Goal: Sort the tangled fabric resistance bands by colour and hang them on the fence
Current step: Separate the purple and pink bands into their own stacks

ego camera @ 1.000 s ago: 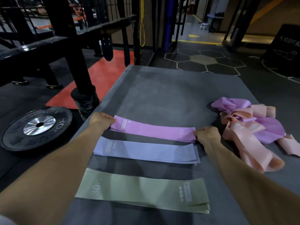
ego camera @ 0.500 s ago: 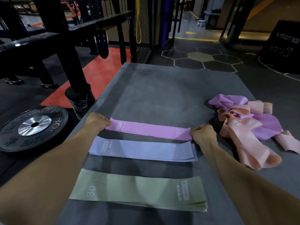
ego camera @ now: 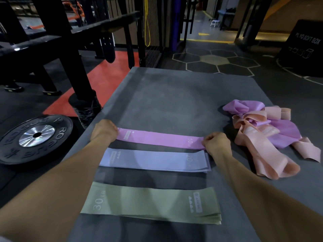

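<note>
Your left hand (ego camera: pixel 104 131) and right hand (ego camera: pixel 216 143) pinch the pink band (ego camera: pixel 160 138) flat, two sorted piles nearer you, the tangled heap (ego camera: pixel 272 137) right still unsorted, nothing hung.

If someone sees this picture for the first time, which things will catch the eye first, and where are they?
First, three flat bands in a row on the grey mat: the pink band farthest, the lilac band in the middle, the green band nearest. The left hand and right hand grip the pink band's two ends. To the right lies a tangled pile of peach and purple bands; a black weight plate lies on the floor at left.
</note>
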Demonstrator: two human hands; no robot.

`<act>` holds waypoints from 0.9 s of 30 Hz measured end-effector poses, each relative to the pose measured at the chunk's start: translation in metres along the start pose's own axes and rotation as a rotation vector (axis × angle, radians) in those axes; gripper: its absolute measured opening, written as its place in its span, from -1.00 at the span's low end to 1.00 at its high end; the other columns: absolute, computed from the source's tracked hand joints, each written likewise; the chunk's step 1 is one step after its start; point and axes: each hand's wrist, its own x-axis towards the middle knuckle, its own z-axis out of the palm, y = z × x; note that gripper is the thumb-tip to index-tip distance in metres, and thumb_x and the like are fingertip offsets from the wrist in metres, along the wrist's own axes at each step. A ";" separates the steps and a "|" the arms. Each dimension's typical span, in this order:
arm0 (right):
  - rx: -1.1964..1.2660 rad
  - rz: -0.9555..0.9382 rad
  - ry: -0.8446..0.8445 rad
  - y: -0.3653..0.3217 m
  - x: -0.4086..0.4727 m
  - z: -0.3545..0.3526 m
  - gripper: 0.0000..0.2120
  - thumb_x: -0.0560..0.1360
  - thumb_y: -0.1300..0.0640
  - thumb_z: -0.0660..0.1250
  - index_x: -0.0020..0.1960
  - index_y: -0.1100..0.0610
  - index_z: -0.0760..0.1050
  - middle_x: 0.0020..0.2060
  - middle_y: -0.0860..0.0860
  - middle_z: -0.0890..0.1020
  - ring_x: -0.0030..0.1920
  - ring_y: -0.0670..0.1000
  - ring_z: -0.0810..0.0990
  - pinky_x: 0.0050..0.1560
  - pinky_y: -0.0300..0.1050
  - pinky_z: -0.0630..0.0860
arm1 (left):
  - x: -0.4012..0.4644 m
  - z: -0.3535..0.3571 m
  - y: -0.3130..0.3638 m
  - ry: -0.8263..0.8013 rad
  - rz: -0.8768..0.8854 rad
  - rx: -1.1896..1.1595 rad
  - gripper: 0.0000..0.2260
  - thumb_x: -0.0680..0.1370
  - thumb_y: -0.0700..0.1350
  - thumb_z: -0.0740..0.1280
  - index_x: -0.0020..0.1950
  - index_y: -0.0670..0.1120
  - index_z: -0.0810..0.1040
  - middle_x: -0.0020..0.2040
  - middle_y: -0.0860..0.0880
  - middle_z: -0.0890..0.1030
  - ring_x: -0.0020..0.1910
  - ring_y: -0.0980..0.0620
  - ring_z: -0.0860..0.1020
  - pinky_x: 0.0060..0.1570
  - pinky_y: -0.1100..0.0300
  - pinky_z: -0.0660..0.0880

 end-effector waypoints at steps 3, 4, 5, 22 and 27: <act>0.009 -0.001 -0.008 -0.001 0.001 -0.001 -0.81 0.50 0.17 0.33 0.05 0.25 0.57 0.00 0.19 0.63 -0.03 0.18 0.60 0.04 0.01 0.57 | -0.001 -0.001 0.000 -0.013 0.002 0.073 -0.81 0.48 -0.23 0.27 0.03 -0.19 0.61 0.11 -0.21 0.61 0.10 -0.24 0.55 0.09 -0.05 0.52; 0.018 -0.003 -0.009 -0.001 0.001 -0.002 -0.81 0.50 0.19 0.33 0.05 0.26 0.57 0.00 0.19 0.63 -0.05 0.17 0.59 0.00 -0.04 0.55 | -0.003 -0.001 0.002 -0.012 0.011 0.100 -0.81 0.48 -0.23 0.27 0.03 -0.19 0.61 0.11 -0.22 0.60 0.11 -0.24 0.55 0.09 -0.07 0.52; 0.029 -0.005 -0.010 -0.001 0.001 -0.003 -0.82 0.50 0.20 0.32 0.06 0.26 0.57 0.00 0.19 0.63 -0.07 0.15 0.58 -0.04 -0.09 0.52 | -0.006 -0.002 0.004 -0.005 0.025 0.131 -0.80 0.47 -0.22 0.27 0.05 -0.20 0.59 0.13 -0.22 0.58 0.13 -0.25 0.53 0.09 -0.08 0.51; -0.142 -0.368 0.216 0.015 -0.003 -0.119 -0.75 0.41 0.21 0.33 0.03 0.32 0.57 -0.03 0.23 0.63 -0.04 0.22 0.62 -0.09 -0.04 0.58 | -0.128 0.041 0.196 -0.098 0.416 -0.155 -0.81 0.48 -0.17 0.31 0.08 -0.06 0.56 0.17 -0.11 0.57 0.16 -0.15 0.54 0.17 0.06 0.47; 0.083 -0.199 0.234 0.064 0.029 -0.164 -0.82 0.48 0.29 0.23 0.02 0.24 0.57 -0.06 0.16 0.65 -0.03 0.15 0.60 -0.20 -0.18 0.38 | -0.169 0.084 0.259 -0.150 0.586 -0.201 -0.83 0.47 -0.12 0.37 0.05 -0.07 0.56 0.12 -0.10 0.59 0.09 -0.11 0.56 0.12 0.08 0.48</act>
